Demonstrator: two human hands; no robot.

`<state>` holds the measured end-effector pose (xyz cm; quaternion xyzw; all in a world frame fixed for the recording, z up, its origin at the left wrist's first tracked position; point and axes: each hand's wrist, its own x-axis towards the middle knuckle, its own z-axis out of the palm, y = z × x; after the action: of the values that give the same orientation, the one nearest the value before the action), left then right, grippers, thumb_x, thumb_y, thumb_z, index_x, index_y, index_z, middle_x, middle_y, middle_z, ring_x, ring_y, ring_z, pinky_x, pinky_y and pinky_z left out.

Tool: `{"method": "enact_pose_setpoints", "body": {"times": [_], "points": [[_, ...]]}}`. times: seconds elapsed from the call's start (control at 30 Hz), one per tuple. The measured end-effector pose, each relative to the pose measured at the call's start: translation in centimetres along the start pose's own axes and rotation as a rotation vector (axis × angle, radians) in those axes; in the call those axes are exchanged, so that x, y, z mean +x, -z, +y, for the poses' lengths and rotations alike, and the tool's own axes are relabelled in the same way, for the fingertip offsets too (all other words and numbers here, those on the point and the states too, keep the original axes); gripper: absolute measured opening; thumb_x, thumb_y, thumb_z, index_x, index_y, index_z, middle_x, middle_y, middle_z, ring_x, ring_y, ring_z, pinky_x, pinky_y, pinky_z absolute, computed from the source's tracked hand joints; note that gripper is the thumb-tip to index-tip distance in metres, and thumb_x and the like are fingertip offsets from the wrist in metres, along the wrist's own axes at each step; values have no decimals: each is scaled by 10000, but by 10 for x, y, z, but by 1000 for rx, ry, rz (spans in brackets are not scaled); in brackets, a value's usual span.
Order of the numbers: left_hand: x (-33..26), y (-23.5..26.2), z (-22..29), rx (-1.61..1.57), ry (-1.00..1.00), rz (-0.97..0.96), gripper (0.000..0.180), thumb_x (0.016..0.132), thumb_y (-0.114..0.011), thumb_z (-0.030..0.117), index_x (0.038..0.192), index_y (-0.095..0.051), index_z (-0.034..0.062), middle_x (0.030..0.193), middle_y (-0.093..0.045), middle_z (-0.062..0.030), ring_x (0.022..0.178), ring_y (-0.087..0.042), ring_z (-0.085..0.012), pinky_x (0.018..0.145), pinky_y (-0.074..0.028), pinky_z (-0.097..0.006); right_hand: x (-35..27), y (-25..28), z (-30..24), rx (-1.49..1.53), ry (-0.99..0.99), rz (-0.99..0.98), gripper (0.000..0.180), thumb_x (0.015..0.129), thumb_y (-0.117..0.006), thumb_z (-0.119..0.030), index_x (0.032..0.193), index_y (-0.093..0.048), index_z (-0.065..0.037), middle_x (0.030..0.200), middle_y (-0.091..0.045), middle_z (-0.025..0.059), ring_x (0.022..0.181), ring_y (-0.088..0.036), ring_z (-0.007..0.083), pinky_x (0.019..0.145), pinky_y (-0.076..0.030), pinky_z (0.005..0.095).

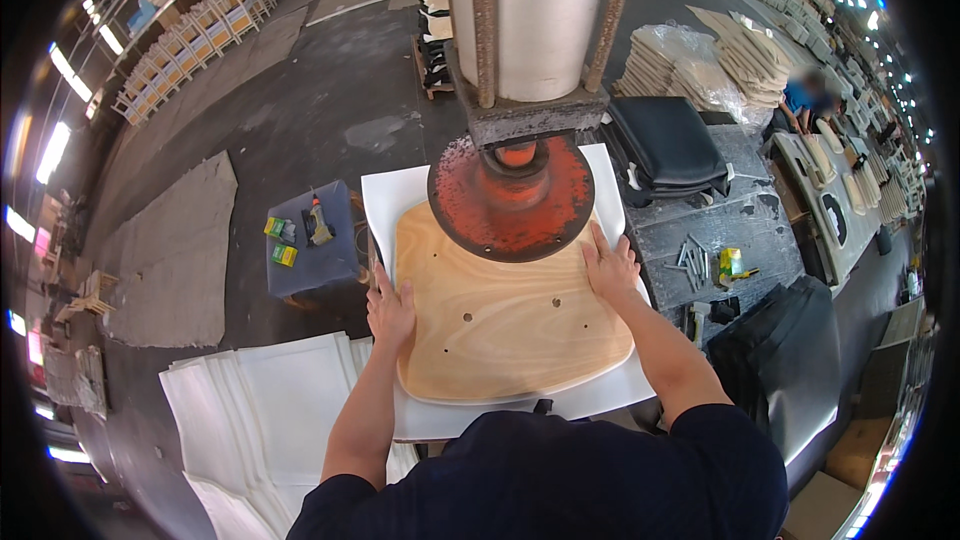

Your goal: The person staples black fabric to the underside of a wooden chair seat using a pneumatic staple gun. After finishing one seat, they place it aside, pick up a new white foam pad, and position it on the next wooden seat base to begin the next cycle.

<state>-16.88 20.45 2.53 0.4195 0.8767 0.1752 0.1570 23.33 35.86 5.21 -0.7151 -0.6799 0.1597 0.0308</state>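
A pale plywood seat panel (500, 340) with several small holes lies on a white sheet (630, 365) in front of me. The sheet shows beyond the panel's edges all round. A round press plate (515, 205), worn red and dark, hangs over the panel's far part and hides it; I cannot tell whether they touch. My left hand (391, 310) rests along the panel's left edge, fingers stretched away from me. At the far right edge, my right hand (609, 266) lies with fingers extended and thumb on the wood.
Above stands a thick metal press cylinder (530, 20) between rusty rods. White sheets (290, 390) are stacked at left, near a blue-covered stool (315, 255) with small boxes and a tool. Rightward sit a black cushion stack (670, 145), bolts (690, 262), and black sheets (785, 360). Another person (800, 100) works far right.
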Motion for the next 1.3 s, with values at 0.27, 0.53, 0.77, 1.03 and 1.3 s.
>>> {"method": "enact_pose_setpoints", "body": {"times": [0.27, 0.53, 0.77, 1.03, 1.3], "points": [[-7, 0, 16, 45, 20, -63, 874, 1133, -466, 605, 1814, -94, 203, 1537, -507, -336, 1367, -576, -512, 1172, -458, -573, -2, 1, 6, -16, -1, 48, 639, 1107, -429, -702, 1713, -398, -503, 1696, -385, 240, 1457, -509, 485, 1206, -389, 654], [-15, 3, 10, 53, 15, 47, 850, 1131, -509, 570, 1797, -178, 158, 1426, -590, -311, 1271, -636, -497, 1081, -520, -587, -6, 0, -7, -35, 5, 95, 604, 1092, -477, -694, 1663, -498, -501, 1623, -455, 192, 1457, -492, 469, 1201, -373, 647], [-38, 1, 7, 11, 50, 181, 833, 1116, -579, 508, 1744, -263, 63, 1373, -635, -283, 1252, -648, -461, 1067, -518, -563, -7, -5, -7, -127, 50, 196, 590, 1093, -491, -686, 1639, -549, -470, 1612, -456, 181, 1398, -514, 426, 1172, -392, 616], [-39, 0, 1, -32, -6, 185, 837, 1110, -593, 482, 1768, -230, 114, 1556, -509, -316, 1362, -590, -491, 1122, -488, -583, -4, -10, -5, -69, 47, 201, 593, 1087, -520, -672, 1637, -559, -453, 1638, -440, 189, 1421, -508, 455, 1184, -391, 639], [-35, 1, 8, 29, 32, 6, 686, 1115, -532, 568, 1747, -383, 347, 1749, -298, -295, 1493, -483, -526, 1216, -419, -597, 4, -15, -4, -132, 40, 208, 573, 1109, -488, -648, 1640, -557, -441, 1660, -417, 189, 1431, -508, 442, 1185, -396, 629]]}}
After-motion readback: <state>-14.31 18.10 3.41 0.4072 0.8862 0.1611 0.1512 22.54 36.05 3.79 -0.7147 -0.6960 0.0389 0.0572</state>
